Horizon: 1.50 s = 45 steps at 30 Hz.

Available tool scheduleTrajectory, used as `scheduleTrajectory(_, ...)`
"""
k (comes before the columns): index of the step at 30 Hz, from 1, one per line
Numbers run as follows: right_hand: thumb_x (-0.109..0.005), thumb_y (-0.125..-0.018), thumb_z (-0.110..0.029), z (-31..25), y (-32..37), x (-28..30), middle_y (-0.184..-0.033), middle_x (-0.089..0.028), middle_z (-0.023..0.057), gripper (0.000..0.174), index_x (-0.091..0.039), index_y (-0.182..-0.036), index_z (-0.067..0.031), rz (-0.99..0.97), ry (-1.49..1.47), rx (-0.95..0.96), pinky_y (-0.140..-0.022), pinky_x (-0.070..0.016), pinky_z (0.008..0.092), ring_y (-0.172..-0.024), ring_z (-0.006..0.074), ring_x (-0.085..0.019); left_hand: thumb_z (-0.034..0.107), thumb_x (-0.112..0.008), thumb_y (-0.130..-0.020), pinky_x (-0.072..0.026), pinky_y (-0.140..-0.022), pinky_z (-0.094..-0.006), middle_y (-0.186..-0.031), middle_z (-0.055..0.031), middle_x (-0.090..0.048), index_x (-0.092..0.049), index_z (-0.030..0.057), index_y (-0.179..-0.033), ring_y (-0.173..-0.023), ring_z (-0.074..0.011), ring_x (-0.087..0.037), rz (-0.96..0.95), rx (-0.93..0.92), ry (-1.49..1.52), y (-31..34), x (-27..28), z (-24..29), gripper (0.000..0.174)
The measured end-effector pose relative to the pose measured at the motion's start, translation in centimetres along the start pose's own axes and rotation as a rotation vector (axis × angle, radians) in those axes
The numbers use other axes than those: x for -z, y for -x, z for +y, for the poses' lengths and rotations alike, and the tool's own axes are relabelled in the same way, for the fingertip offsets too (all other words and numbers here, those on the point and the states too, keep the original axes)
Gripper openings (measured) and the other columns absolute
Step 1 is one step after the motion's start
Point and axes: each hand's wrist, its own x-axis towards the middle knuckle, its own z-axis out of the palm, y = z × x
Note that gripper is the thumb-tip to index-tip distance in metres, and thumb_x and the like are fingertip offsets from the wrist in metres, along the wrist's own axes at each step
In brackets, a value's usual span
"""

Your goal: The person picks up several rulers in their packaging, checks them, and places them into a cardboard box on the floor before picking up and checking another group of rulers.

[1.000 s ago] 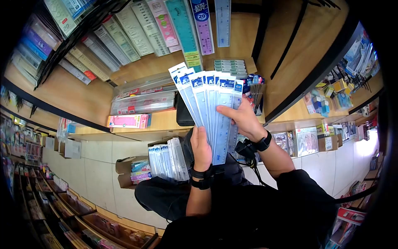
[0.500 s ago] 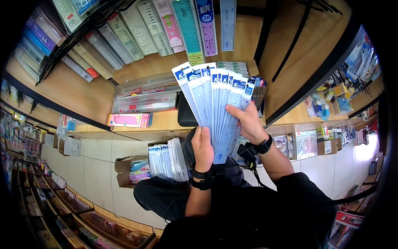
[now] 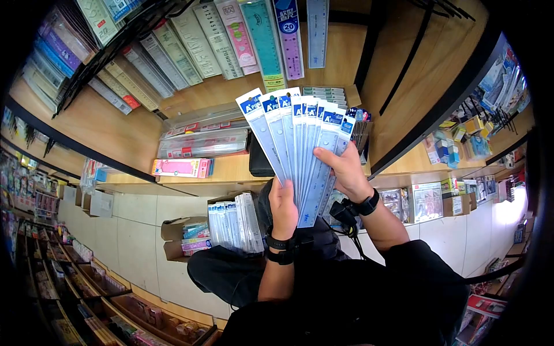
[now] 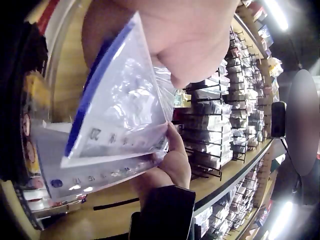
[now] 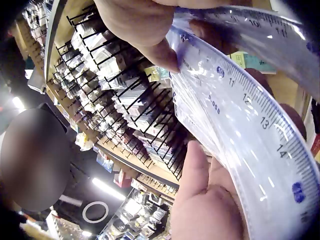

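A fanned bundle of clear plastic rulers (image 3: pixel 311 147) in sleeves with blue-and-white header cards spreads above the person's lap. Low on its left edge, the left hand (image 3: pixel 283 210) grips the rulers with the thumb on top. The right hand (image 3: pixel 348 173) holds the right side farther up, its thumb (image 3: pixel 326 155) lying across the front ruler. Centimetre marks show on a ruler (image 5: pixel 265 120) close up in the right wrist view. In the left wrist view, the bundle's sleeves (image 4: pixel 125 105) bend out between both hands.
Several packaged rulers (image 3: pixel 262 40) hang on the display rack above. On the wooden shelf lie a pink packet (image 3: pixel 182 168), long clear packs (image 3: pixel 208 144) and a black case (image 3: pixel 259 158). An opened carton (image 3: pixel 173 232) and a stack of sleeved rulers (image 3: pixel 236 225) stand on the tiled floor.
The rulers have fanned out wider, with the leftmost ones spread left and the right ones shifted right. The right hand has moved slightly right; both hands keep their grip.
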Motion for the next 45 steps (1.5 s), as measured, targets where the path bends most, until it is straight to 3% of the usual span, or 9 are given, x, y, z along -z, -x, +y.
scheduleTrajectory(5,-0.062,-0.079,0.000,-0.2,0.0,-0.2,-0.104,-0.060,0.0085,0.035,-0.051,-0.113,0.0023,-0.002,-0.011,0.021,-0.082,-0.0466,0.0285,-0.092,0.0146,-0.058,0.010,-0.055,-0.087,-0.0393,-0.092,-0.0290,-0.116,-0.0102,-0.053,-0.039,-0.0040,-0.125,-0.104,-0.0171,-0.052,-0.027,0.026,0.149,-0.1,-0.5,0.7,0.044)
scheduleTrajectory(10,-0.062,-0.080,0.000,-0.4,0.1,-0.5,-0.104,-0.060,0.0085,0.035,-0.050,-0.113,0.0027,0.008,0.018,0.029,-0.082,-0.0467,0.0286,-0.093,0.0144,-0.058,-0.002,-0.070,-0.071,-0.0425,-0.089,-0.0304,-0.114,-0.0104,-0.054,-0.038,-0.0031,-0.122,-0.102,-0.0166,-0.054,-0.172,0.044,-0.150,-0.4,-0.9,0.9,0.061)
scheduleTrajectory(24,-0.072,-0.074,-0.010,-1.2,-0.8,0.0,-0.102,-0.061,0.0090,0.045,-0.052,-0.112,0.0038,-0.022,0.382,0.062,-0.082,-0.0454,0.0280,-0.092,0.0131,-0.057,-0.005,-0.067,-0.072,-0.0513,-0.068,-0.0279,-0.101,-0.0099,-0.057,-0.039,-0.0011,-0.119,-0.080,-0.0142,-0.060,-0.219,0.190,-0.215,-0.5,-1.5,-0.1,0.055)
scheduleTrajectory(31,-0.074,-0.072,-0.013,-5.3,-2.8,0.5,-0.114,-0.055,0.0110,0.064,-0.040,-0.124,0.0012,-0.091,0.622,0.448,-0.088,-0.0428,0.0295,-0.103,0.0148,-0.053,0.001,-0.065,-0.075,-0.0478,-0.055,-0.0272,-0.079,-0.0075,-0.056,-0.043,0.0001,-0.107,-0.061,-0.0154,-0.058,-0.358,0.206,-0.160,-2.4,-4.3,1.4,0.039)
scheduleTrajectory(33,-0.074,-0.072,-0.013,-6.2,-3.1,1.0,-0.116,-0.054,0.0106,0.067,-0.038,-0.127,0.0007,-0.096,0.250,0.278,-0.089,-0.0427,0.0295,-0.105,0.0162,-0.052,0.004,-0.066,-0.075,-0.0476,-0.054,-0.0273,-0.076,-0.0066,-0.056,-0.043,-0.0006,-0.105,-0.060,-0.0154,-0.058,-0.398,0.270,-0.132,-2.3,-3.9,0.7,0.038)
scheduleTrajectory(35,-0.074,-0.072,-0.011,-7.0,-3.1,1.7,-0.117,-0.053,0.0105,0.069,-0.035,-0.128,0.0006,-0.130,0.249,0.171,-0.089,-0.0428,0.0296,-0.107,0.0176,-0.052,0.003,-0.065,-0.074,-0.0492,-0.056,-0.0285,-0.075,-0.0063,-0.057,-0.044,-0.0016,-0.104,-0.061,-0.0153,-0.059,-0.401,0.270,-0.162,-2.0,-3.9,1.2,0.037)
scheduleTrajectory(38,-0.075,-0.071,-0.011,-6.1,-2.1,1.2,-0.113,-0.056,0.0092,0.062,-0.043,-0.123,0.0019,-0.471,0.519,0.254,-0.088,-0.0424,0.0276,-0.103,0.0134,-0.051,-0.001,-0.065,-0.072,-0.0516,-0.063,-0.0290,-0.079,-0.0074,-0.061,-0.050,-0.0023,-0.102,-0.068,-0.0153,-0.062,-0.363,-0.064,-0.545,-3.3,-1.1,-0.8,0.033)
scheduleTrajectory(44,-0.071,-0.075,-0.016,-0.2,1.1,0.4,-0.094,-0.065,0.0114,0.042,-0.056,-0.111,-0.0019,-0.406,0.645,0.135,-0.076,-0.0475,0.0276,-0.086,0.0166,-0.062,0.008,-0.072,-0.067,-0.0478,-0.073,-0.0292,-0.088,-0.0118,-0.063,-0.052,-0.0009,-0.107,-0.082,-0.0189,-0.062,-0.392,-0.161,-0.636,-3.8,4.3,-2.6,0.046)
scheduleTrajectory(45,-0.071,-0.076,-0.016,0.9,1.2,0.3,-0.097,-0.065,0.0114,0.039,-0.056,-0.110,-0.0015,-0.411,0.701,0.295,-0.077,-0.0475,0.0274,-0.088,0.0146,-0.062,0.008,-0.072,-0.067,-0.0478,-0.073,-0.0292,-0.088,-0.0118,-0.063,-0.052,-0.0009,-0.107,-0.082,-0.0189,-0.062,-0.390,-0.158,-0.642,-3.4,5.0,-3.1,0.046)
